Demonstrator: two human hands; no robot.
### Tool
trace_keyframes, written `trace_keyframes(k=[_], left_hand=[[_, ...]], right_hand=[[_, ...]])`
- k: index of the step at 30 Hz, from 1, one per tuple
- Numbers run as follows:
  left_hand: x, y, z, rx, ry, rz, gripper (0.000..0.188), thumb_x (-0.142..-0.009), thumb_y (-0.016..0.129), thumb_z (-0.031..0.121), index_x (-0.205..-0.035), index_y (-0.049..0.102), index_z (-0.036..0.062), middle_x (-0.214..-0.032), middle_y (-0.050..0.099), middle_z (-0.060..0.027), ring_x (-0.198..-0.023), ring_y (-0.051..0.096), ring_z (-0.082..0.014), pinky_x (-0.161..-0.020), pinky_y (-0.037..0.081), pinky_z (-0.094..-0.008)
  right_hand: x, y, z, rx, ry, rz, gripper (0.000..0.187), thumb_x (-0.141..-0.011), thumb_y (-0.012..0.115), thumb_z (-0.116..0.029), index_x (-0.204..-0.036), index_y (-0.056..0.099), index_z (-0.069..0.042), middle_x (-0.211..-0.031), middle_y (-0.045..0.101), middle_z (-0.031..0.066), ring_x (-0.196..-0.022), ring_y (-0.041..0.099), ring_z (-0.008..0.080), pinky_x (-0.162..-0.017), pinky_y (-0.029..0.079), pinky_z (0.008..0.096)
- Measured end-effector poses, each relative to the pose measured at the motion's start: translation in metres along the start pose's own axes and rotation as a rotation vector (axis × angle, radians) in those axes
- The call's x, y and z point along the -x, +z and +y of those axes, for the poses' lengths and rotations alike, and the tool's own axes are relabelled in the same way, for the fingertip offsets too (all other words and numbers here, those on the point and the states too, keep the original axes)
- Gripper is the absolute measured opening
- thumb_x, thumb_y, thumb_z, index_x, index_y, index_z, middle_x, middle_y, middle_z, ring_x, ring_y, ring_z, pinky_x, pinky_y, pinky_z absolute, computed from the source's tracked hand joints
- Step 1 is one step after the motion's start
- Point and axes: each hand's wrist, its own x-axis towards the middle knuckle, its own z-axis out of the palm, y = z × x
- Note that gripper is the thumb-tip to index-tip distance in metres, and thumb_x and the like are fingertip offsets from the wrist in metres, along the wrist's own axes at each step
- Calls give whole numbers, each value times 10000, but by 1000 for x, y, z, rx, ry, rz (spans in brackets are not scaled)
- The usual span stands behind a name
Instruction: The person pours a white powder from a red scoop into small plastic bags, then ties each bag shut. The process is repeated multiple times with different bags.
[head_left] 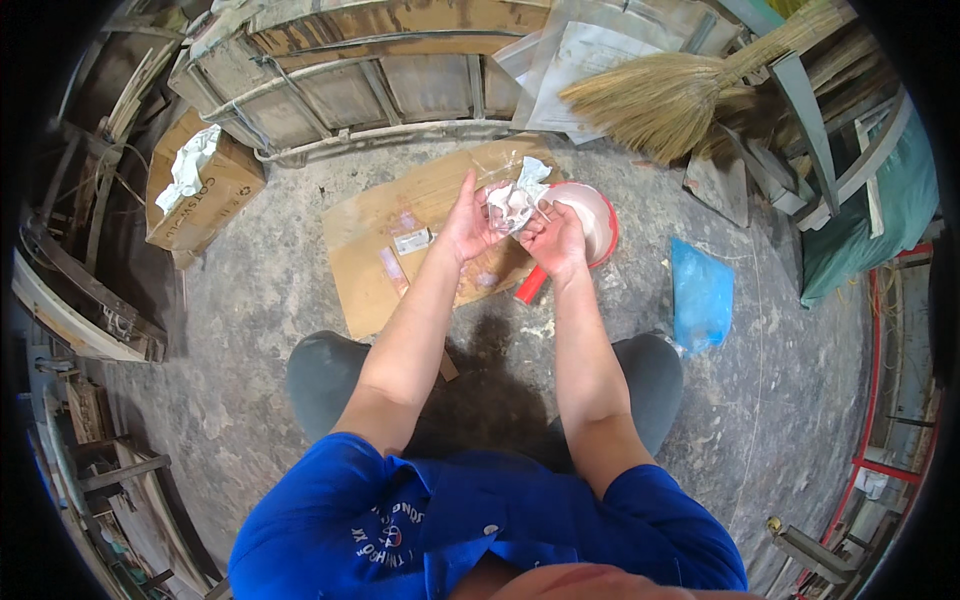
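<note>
Over a cardboard sheet (360,240), my left hand (470,222) is wrapped around the side of a clear plastic piece smeared with white paste (511,208). It looks like a thin bag or cup; which one I cannot tell. My right hand (556,240) has its fingers curled at the right edge of that piece, closed on something too small to name. Just behind both hands is a crumpled pale cloth or paper (535,172). Beside and partly under my right hand rests a red pan (597,222) with whitish contents, its red handle (531,285) pointing toward me.
A small white packet (412,241) lies on the cardboard. On the concrete floor to the right is a blue plastic bag (700,295). A cardboard box (210,195) topped with crumpled paper stands at left. A straw broom (650,100) and stacked frames (410,85) line the back.
</note>
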Motion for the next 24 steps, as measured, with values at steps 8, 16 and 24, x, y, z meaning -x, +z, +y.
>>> trace_keyframes(k=[8, 16, 24], left_hand=[[20, 4, 35, -74, -79, 1, 568, -880, 344, 608, -1152, 538, 149, -957, 598, -33, -785, 557, -147, -664, 485, -293], [35, -21, 47, 91, -7, 92, 436, -921, 382, 493, -1125, 517, 132, -841, 594, -39, -637, 523, -151, -564, 468, -282], [28, -4, 50, 238, -37, 81, 375, -943, 374, 434, -1038, 547, 115, -745, 554, -7, -613, 493, -123, -543, 439, -259]], right_hand=[[0, 10, 5, 2, 6, -1, 218, -828, 477, -305, -881, 484, -94, -767, 470, 34, -610, 398, 138, -602, 369, 295], [-6, -94, 32, 480, -781, 888, 272, -791, 516, -237, -966, 533, -29, -822, 572, 108, -707, 519, 217, -625, 426, 348], [7, -102, 38, 225, 7, 617, 404, -781, 556, -373, -1028, 483, -61, -882, 556, 103, -775, 558, 242, -703, 461, 410]])
